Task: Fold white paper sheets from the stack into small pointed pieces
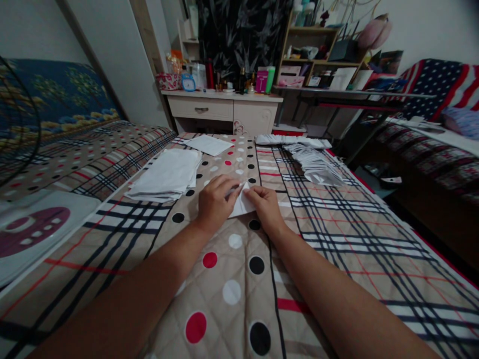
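Note:
Between my hands is a small white sheet of paper [242,205], partly folded and raised at its far edge. My left hand [217,198] pinches its left side, with thumb and fingers brought together. On the opposite side, my right hand [265,202] grips the far right edge between thumb and curled fingers. The near edge of the paper rests close to the bedspread [232,291]. Left of my hands lies a stack of white sheets [164,174]. Farther right, a fanned row of folded white papers [316,164] lies on the bedspread.
A single white sheet [208,144] lies beyond the stack. At the far right is a long white bundle [292,141]. A white and purple package [41,229] sits at the left edge. Beyond the bed stand a white dresser [202,108] and a metal-legged desk [355,92].

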A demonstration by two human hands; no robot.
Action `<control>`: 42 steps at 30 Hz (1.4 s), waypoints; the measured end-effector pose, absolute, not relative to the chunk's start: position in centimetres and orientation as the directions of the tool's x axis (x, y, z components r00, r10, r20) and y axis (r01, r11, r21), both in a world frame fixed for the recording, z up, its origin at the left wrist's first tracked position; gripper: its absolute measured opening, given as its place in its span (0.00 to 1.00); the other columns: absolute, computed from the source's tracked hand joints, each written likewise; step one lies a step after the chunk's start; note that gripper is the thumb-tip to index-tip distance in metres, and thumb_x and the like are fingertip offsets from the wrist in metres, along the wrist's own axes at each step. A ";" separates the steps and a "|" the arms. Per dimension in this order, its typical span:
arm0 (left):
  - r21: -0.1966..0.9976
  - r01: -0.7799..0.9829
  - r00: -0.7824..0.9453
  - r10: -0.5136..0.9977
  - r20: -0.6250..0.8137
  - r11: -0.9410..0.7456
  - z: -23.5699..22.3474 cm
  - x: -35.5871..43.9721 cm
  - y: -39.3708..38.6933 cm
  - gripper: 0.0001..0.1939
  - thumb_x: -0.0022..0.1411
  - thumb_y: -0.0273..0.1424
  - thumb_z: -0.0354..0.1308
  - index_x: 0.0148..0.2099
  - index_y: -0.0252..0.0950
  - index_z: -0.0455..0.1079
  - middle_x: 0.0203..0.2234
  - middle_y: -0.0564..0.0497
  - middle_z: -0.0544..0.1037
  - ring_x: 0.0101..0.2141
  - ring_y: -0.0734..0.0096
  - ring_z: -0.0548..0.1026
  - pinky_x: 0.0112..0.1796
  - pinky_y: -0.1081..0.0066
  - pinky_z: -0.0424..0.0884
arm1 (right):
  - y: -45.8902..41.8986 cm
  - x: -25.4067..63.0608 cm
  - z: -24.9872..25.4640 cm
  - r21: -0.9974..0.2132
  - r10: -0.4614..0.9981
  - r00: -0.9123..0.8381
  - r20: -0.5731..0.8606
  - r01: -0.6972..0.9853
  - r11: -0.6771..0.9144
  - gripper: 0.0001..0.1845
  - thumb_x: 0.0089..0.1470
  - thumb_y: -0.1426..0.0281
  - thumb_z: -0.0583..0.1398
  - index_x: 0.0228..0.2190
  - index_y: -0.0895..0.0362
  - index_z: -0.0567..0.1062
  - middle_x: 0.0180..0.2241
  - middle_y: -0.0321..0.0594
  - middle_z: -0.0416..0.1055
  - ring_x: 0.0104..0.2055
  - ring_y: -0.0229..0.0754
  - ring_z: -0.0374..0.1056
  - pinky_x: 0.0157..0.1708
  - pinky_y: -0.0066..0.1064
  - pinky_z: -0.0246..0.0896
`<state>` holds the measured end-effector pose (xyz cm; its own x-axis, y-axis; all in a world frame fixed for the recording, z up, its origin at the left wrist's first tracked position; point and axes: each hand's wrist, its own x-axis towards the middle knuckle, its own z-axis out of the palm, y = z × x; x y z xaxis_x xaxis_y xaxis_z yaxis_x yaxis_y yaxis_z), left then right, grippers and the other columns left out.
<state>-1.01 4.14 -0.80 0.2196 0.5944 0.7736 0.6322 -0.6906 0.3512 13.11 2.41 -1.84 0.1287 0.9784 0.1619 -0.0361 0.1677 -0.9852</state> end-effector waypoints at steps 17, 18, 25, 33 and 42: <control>0.462 0.561 0.148 0.632 0.761 -0.687 -1.2 -0.9 4.1 0.07 0.61 0.28 0.57 0.37 0.39 0.78 0.33 0.48 0.81 0.37 0.65 0.77 0.42 0.67 0.72 | 2.7 13.0 -2.0 -0.984 0.973 0.162 0.166 0.098 0.152 0.20 0.43 0.59 0.63 0.13 0.56 0.62 0.15 0.29 0.53 0.19 0.31 0.47 0.19 0.27 0.40; 0.439 0.557 0.183 0.620 0.763 -0.705 -1.1 -0.9 4.0 0.07 0.61 0.28 0.57 0.37 0.39 0.78 0.34 0.48 0.81 0.38 0.65 0.77 0.42 0.66 0.72 | 2.8 13.1 -2.1 -0.983 0.971 0.166 0.173 0.087 0.160 0.20 0.43 0.59 0.62 0.13 0.56 0.62 0.15 0.29 0.53 0.19 0.32 0.47 0.19 0.27 0.40; 0.453 0.496 0.278 0.629 0.726 -0.741 -0.6 -0.7 3.7 0.07 0.61 0.31 0.58 0.38 0.38 0.77 0.38 0.46 0.79 0.42 0.65 0.75 0.45 0.65 0.71 | 3.1 13.6 -2.6 -0.982 0.984 0.129 0.119 -0.131 0.136 0.12 0.44 0.61 0.60 0.19 0.57 0.71 0.17 0.31 0.61 0.20 0.34 0.52 0.21 0.27 0.44; 0.831 0.290 0.036 0.873 0.487 -0.475 -1.2 -0.4 4.6 0.13 0.51 0.32 0.67 0.40 0.35 0.74 0.34 0.48 0.80 0.34 0.67 0.77 0.37 0.69 0.73 | 2.7 13.5 -2.2 -0.975 0.981 0.108 0.160 -0.135 0.174 0.12 0.48 0.62 0.59 0.20 0.57 0.70 0.19 0.32 0.61 0.21 0.35 0.54 0.21 0.27 0.46; 0.954 0.095 0.100 0.956 0.275 -0.284 -1.2 -0.4 4.8 0.16 0.44 0.30 0.69 0.38 0.32 0.72 0.26 0.50 0.78 0.28 0.70 0.76 0.29 0.74 0.70 | 2.7 13.2 -2.3 -0.975 0.966 0.136 0.222 0.050 0.217 0.14 0.46 0.59 0.64 0.23 0.58 0.73 0.20 0.33 0.66 0.23 0.35 0.57 0.22 0.26 0.49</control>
<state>-0.37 4.78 -1.21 0.0996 0.9562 0.2751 0.0952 -0.2844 0.9540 13.25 2.66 -2.31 0.1359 0.9656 0.2218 0.0496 0.2169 -0.9749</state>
